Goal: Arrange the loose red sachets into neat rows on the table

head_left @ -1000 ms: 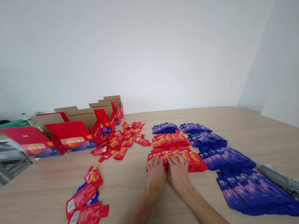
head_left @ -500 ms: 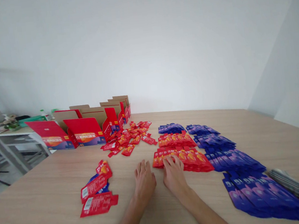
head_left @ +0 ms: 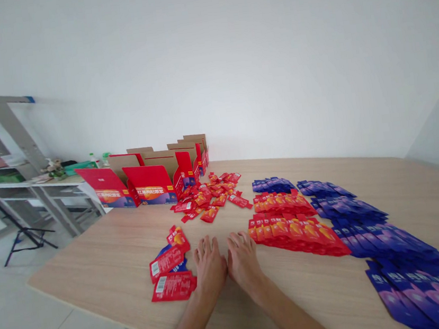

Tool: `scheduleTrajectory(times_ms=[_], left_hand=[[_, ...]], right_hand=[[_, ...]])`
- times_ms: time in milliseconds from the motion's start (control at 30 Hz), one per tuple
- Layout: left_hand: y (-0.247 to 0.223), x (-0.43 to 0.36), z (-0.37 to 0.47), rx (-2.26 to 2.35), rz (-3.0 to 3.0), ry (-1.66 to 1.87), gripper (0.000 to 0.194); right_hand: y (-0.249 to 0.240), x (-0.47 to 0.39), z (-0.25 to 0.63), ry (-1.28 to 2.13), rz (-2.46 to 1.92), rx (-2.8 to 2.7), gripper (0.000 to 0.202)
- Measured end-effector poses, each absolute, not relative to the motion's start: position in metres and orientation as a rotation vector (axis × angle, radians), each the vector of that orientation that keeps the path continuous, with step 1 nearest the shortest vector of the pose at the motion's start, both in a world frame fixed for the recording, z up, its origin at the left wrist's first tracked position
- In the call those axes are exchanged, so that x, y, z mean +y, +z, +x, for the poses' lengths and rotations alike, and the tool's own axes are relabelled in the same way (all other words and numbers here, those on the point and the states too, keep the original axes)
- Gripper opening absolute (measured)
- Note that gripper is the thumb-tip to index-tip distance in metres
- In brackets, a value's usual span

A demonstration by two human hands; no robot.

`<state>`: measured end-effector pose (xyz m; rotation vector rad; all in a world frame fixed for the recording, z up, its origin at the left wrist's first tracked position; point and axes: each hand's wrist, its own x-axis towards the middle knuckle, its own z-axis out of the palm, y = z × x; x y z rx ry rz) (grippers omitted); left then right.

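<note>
White wall [head_left: 271, 62] behind wood-grain table [head_left: 107, 263]; tiled floor [head_left: 23, 322], grey frame [head_left: 16, 128], black tripod [head_left: 23, 230] at left

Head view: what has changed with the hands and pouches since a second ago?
The left hand, then the right hand, came off the nearer red row and moved left; both are now side by side over the table. The camera turned left. That row, the blue rows, loose red heap and boxes look unmoved.
</note>
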<state>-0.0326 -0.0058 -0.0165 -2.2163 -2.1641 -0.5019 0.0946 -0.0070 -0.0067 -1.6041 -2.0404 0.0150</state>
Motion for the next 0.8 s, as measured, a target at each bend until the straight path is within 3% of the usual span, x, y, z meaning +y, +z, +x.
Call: scheduleTrajectory(times_ms=[800], left_hand=[[-0.015, -0.015, -0.125, -2.193, -2.113, -0.470, 0.053]], right_hand=[[-0.006, -0.007, 0.010, 0.059, -1.510, -2.081, 0.030]])
